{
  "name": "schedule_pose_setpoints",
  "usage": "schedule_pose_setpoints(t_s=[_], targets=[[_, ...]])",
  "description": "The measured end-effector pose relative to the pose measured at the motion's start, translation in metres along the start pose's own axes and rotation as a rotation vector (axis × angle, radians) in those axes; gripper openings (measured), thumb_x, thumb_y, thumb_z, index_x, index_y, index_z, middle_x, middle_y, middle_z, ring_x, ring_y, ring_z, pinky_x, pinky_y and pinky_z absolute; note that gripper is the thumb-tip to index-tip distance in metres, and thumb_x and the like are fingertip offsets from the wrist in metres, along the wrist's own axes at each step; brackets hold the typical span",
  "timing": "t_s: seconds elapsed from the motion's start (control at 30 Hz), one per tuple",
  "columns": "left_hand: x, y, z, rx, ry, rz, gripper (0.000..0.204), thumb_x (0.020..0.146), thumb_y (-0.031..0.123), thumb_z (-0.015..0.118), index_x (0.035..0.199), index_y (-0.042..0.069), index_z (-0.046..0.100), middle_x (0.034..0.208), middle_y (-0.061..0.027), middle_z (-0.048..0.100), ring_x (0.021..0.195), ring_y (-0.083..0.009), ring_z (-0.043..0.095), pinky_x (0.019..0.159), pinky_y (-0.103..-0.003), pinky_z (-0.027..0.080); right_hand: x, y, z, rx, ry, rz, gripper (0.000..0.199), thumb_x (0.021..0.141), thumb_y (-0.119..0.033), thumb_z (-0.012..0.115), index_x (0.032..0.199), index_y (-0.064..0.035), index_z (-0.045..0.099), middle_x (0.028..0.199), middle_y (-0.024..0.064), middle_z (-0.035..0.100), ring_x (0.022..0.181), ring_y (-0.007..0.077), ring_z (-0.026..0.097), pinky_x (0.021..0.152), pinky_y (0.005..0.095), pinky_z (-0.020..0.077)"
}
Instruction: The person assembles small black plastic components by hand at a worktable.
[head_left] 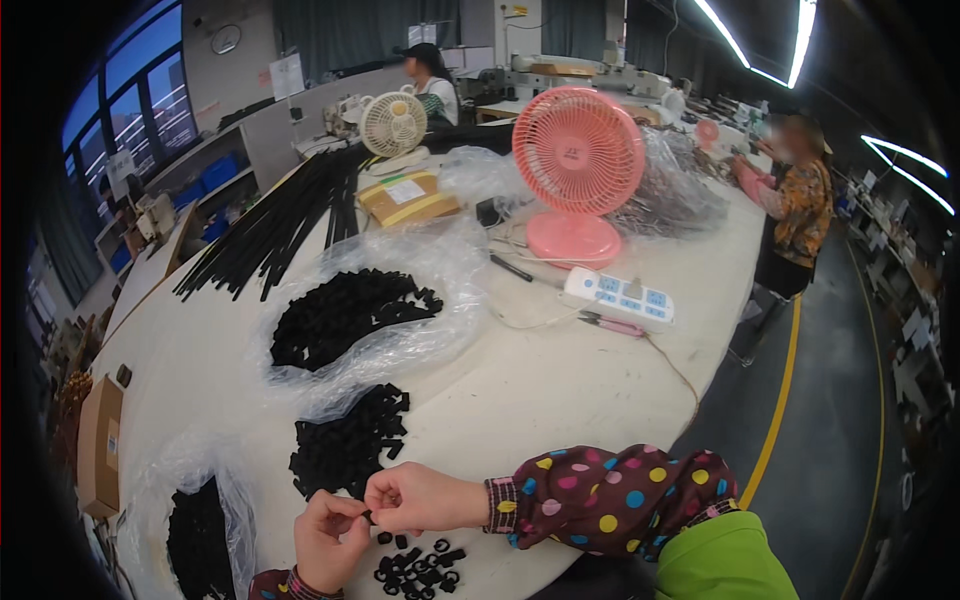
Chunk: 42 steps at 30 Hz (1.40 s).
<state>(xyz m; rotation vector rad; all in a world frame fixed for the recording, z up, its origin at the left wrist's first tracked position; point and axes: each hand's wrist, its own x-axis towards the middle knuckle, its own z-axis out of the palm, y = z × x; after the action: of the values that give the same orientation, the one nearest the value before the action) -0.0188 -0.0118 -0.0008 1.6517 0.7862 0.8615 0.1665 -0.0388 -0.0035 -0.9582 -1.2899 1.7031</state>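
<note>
My left hand [328, 542] and my right hand [425, 498] meet at the near edge of the table, fingertips pinched together on a small black piece [370, 517]. Most of that piece is hidden by the fingers. Just beyond my hands lies a loose heap of short black pieces [350, 437]. Close to me, below my right hand, is a smaller group of black rings and short black bits [425, 570]. Farther back, an opened clear plastic bag [450, 300] holds many more black pieces [340, 318].
Another clear bag [240, 500] of black pieces and a cardboard box [100, 445] stand at left. Across the table are long black strips [275, 215], a taped package [408, 198], a pink fan [575, 160], a white power strip [618, 298] with pink-handled snips [612, 324], and a cord. Co-workers sit beyond.
</note>
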Motion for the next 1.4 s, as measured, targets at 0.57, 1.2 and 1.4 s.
schedule_pose_setpoints(t_s=[0.57, 1.2, 1.4], targets=[[0.004, -0.015, -0.017, -0.376, -0.317, -0.415, 0.02, 0.082, 0.013, 0.064, 0.091, -0.002, 0.054, 0.091, -0.0106, 0.061, 0.082, -0.0178, 0.061, 0.074, -0.031, 0.052, -0.012, 0.011, 0.002, -0.743, 0.184, -0.417, 0.019, 0.067, -0.017, 0.063, 0.069, -0.0051, 0.048, 0.064, 0.0062, 0.055, 0.058, 0.0242, 0.055, 0.051, 0.0339, 0.0408], [0.003, 0.0, 0.001, -0.112, -0.055, -0.103, 0.025, 0.081, 0.012, 0.063, 0.088, 0.003, 0.041, 0.078, -0.0068, 0.056, 0.066, -0.0128, 0.061, 0.062, -0.025, 0.054, -0.009, 0.002, -0.01, -0.397, 0.108, -0.359, 0.015, 0.08, -0.018, 0.061, 0.08, -0.0046, 0.054, 0.068, 0.002, 0.06, 0.051, 0.013, 0.057, 0.049, 0.0265, 0.0417], [0.002, -0.001, 0.001, -0.127, -0.104, -0.109, 0.021, 0.079, 0.007, 0.06, 0.086, 0.003, 0.041, 0.08, -0.0086, 0.058, 0.068, -0.0135, 0.061, 0.061, -0.025, 0.054, -0.012, -0.002, -0.01, -0.244, -0.01, -0.236, 0.016, 0.076, -0.016, 0.064, 0.079, -0.0035, 0.055, 0.068, 0.0017, 0.06, 0.055, 0.0104, 0.055, 0.051, 0.025, 0.0426]])
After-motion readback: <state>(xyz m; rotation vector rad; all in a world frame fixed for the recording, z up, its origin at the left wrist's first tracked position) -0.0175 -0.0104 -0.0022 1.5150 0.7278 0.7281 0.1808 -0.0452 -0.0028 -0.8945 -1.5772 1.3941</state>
